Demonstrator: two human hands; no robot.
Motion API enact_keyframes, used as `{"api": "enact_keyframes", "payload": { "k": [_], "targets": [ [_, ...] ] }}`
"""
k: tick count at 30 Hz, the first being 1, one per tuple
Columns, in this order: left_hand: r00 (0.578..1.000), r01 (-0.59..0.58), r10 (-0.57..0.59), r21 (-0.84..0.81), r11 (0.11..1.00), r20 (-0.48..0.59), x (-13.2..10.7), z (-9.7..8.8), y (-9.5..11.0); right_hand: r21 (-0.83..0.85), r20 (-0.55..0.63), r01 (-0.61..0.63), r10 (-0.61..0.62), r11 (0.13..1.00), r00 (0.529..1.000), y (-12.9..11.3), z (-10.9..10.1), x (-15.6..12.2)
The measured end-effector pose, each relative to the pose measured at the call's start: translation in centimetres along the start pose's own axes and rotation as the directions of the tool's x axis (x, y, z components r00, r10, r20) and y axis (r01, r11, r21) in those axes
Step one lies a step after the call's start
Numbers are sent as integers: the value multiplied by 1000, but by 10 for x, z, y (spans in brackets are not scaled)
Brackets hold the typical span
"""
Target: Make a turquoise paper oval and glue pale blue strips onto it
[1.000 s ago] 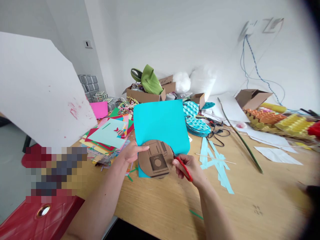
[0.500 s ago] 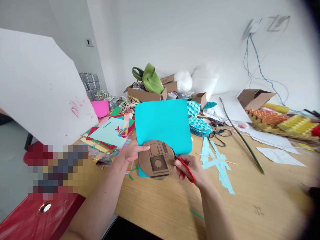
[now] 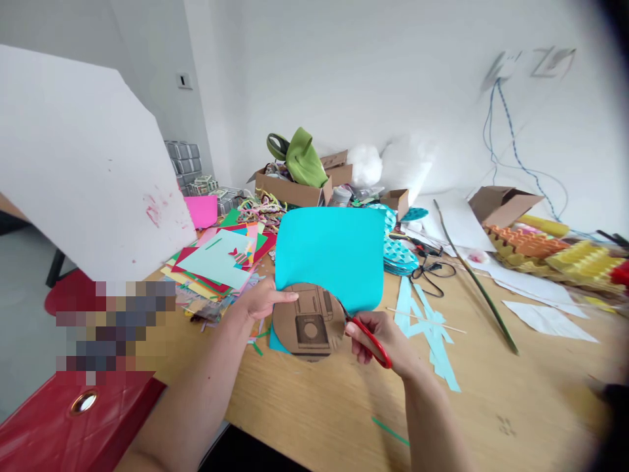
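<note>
My left hand [image 3: 263, 300] pinches a round cardboard disc [image 3: 309, 324] against a turquoise sheet of paper [image 3: 330, 252], thumb on top of the disc and fingers hidden behind. Printed on the brown disc are dark line drawings. Red-handled scissors [image 3: 371, 341] are in my right hand [image 3: 378, 337], their blades at the disc's right edge where the turquoise sheet meets it. A corner of the sheet shows below the disc at lower left. How far the blades are apart I cannot make out.
Coloured papers [image 3: 219, 259] lie piled at left beside a large white board [image 3: 88, 164]. Pale blue strips [image 3: 432, 337] and a green stick [image 3: 476, 282] lie at right. Behind stand a cardboard box [image 3: 289, 189] and egg trays [image 3: 525, 246]. A red chair [image 3: 113, 413] is at lower left.
The turquoise sheet has shifted slightly right relative to the disc, its top edge curving more. The scissors remain at the disc's right edge. The whole view has moved a little.
</note>
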State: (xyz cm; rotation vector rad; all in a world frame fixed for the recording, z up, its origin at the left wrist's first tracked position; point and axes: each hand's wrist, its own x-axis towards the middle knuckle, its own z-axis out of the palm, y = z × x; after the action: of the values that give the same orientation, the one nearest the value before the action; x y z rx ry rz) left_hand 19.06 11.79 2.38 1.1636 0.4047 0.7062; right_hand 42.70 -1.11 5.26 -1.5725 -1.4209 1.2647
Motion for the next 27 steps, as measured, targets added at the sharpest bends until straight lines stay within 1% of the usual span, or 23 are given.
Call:
{"api": "enact_keyframes", "payload": {
  "k": [2, 6, 11, 14, 18, 21, 24, 27],
  "targets": [
    [999, -15, 15, 0, 1000, -32, -1, -1, 1, -36, 8, -1, 1, 999, 1000, -3, -3, 1],
    [1000, -3, 3, -27, 1000, -6, -2, -2, 3, -90, 18, -14, 16, 996, 1000, -12, -7, 1],
    [998, -51, 48, -69, 996, -47, -2, -2, 3, -162, 42, -29, 36, 986, 998, -26, -10, 0],
    [996, -82, 78, -98, 992, -39, -2, -2, 3, -180, 82, -4, 19, 984, 996, -33, -11, 5],
    [995, -95, 93, -124, 988, -20, -2, -3, 4, -208, 157, 34, -1, 978, 988, -42, -15, 15],
    [994, -105, 98, -137, 985, -53, -2, -3, 6, -238, 188, 56, -11, 970, 982, -50, -19, 22],
    [992, -105, 95, -142, 984, -82, -3, -3, 9, -233, 212, 65, -15, 970, 977, -56, -21, 27],
    [992, -108, 96, -136, 985, -86, -3, -4, 12, -195, 236, 49, -2, 980, 972, -58, -22, 31]
  ]
}}
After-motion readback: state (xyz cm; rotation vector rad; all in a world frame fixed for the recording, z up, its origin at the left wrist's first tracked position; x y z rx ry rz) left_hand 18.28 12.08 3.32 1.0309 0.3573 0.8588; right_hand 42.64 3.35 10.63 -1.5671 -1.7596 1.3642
